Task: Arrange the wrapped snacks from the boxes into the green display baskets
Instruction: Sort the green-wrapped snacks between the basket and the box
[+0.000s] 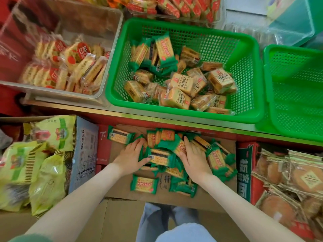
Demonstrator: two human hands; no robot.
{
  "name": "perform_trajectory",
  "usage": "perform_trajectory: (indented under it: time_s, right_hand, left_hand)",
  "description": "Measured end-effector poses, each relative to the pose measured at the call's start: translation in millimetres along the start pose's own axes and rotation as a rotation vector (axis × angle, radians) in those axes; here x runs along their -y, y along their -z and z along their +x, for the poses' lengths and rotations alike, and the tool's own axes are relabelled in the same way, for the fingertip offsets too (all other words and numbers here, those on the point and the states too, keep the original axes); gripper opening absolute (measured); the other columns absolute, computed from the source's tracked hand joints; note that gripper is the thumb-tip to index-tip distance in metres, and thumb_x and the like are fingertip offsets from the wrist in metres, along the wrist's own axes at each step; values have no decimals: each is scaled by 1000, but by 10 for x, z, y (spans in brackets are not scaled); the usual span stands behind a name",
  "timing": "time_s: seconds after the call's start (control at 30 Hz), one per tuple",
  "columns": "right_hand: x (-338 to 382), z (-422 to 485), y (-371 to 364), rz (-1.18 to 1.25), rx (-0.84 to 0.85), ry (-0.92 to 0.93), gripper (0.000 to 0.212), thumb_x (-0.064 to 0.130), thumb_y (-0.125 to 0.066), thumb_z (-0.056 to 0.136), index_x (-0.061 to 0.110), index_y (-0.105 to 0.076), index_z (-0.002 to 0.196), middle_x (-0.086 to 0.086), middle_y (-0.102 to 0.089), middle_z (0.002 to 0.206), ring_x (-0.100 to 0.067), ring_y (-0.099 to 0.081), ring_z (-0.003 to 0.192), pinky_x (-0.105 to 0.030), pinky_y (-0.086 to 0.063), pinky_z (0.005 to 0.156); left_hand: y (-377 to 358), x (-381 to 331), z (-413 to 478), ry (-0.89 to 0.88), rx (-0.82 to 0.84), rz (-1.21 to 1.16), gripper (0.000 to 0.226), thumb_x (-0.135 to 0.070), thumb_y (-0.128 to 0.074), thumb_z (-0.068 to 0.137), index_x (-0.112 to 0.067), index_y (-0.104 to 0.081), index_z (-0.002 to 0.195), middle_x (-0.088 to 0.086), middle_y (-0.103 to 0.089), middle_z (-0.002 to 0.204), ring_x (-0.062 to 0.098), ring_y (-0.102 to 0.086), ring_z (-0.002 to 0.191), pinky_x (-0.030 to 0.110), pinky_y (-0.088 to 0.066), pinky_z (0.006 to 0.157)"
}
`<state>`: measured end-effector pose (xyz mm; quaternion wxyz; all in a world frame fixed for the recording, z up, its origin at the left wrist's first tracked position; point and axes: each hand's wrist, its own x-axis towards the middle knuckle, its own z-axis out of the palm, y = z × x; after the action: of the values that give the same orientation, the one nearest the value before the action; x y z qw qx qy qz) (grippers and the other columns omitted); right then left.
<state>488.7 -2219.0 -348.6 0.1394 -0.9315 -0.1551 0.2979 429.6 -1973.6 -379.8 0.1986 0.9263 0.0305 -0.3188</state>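
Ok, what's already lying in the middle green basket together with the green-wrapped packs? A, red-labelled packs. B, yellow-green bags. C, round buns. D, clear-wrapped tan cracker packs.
D: clear-wrapped tan cracker packs fill the front of the middle green basket, with the green-wrapped packs at its back left.

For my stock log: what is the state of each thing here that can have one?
left hand, open, pressing the green packs.
right hand, open, pressing the green packs.
cardboard box, open, packs heaped inside.
middle green basket, partly filled.
right green basket, no packs visible.
clear bin, partly filled.
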Motion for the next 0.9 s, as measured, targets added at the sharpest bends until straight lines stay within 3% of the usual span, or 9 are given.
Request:
perform_trajectory:
  time_s: [0.17,0.33,0.4,0.47,0.53,0.63,0.7,0.77,0.9]
  right_hand:
    - [-20,-57,-31,-68,-66,29,69,52,-26,99,24,6,153,0,-9,161,-20,-9,147,-35,-11,117]
    - [66,-65,-32,-148,-120,92,70,51,-30,99,21,3,154,1,-7,161,-18,-5,147,-35,-8,118]
    - [121,-68,6,-156,-129,138,69,50,-29,100,20,0,154,1,-8,161,-18,-6,147,-34,-8,118]
    - [202,-81,76,-133,-183,210,65,46,-30,100,17,-8,154,-3,-17,159,-20,-15,146,-34,-12,117]
    - [318,-102,185,-114,-311,329,61,42,-35,97,12,-26,150,-8,-40,149,-22,-34,136,-34,-25,112]
    - [494,-64,421,-93,-477,625,51,30,-42,96,10,-37,142,-7,-56,131,-19,-46,119,-33,-40,103]
    - [601,45,677,-89,-586,795,45,23,-44,97,9,-40,139,-7,-56,128,-20,-49,114,-32,-39,99]
    - [688,268,988,-76,-712,822,42,19,-42,98,7,-40,138,-8,-55,126,-21,-50,112,-33,-39,96]
    - [850,909,1554,-81,-784,582,52,18,-45,93,5,-31,142,-12,-48,128,-25,-45,113,-37,-40,97]
  left_hand:
    - [-73,21,-61,-3,-39,-79,81,-57,-40,95,-20,3,153,2,7,161,24,-1,147,44,-14,117]
    - [-27,-30,-150,-48,-138,-121,80,-57,-40,94,-20,-1,154,-1,9,160,21,1,147,40,-9,118]
    - [55,-120,-213,-112,-210,-133,76,-53,-42,96,-15,-11,153,1,-1,161,19,-5,146,34,-12,117]
    - [179,-205,-292,-239,-340,-128,65,-46,-44,97,-9,-29,148,6,-25,155,19,-22,141,34,-24,116]
    - [345,-278,-332,-421,-534,-83,49,-36,-47,96,-3,-51,132,12,-53,133,22,-46,123,36,-44,102]
    - [669,-377,-291,-563,-832,-60,28,-22,-52,94,-2,-62,110,12,-64,103,21,-57,94,29,-48,83]
    - [961,-446,-223,-523,-1036,-75,19,-17,-54,92,-4,-59,104,12,-63,91,21,-55,85,27,-46,77]
    - [1268,-482,-96,-448,-1174,-71,16,-13,-54,90,-5,-54,103,12,-61,89,22,-53,84,25,-45,75]
    - [1797,-492,344,-185,-1099,11,33,-12,-56,87,-1,-58,117,18,-59,107,29,-55,94,34,-50,77]
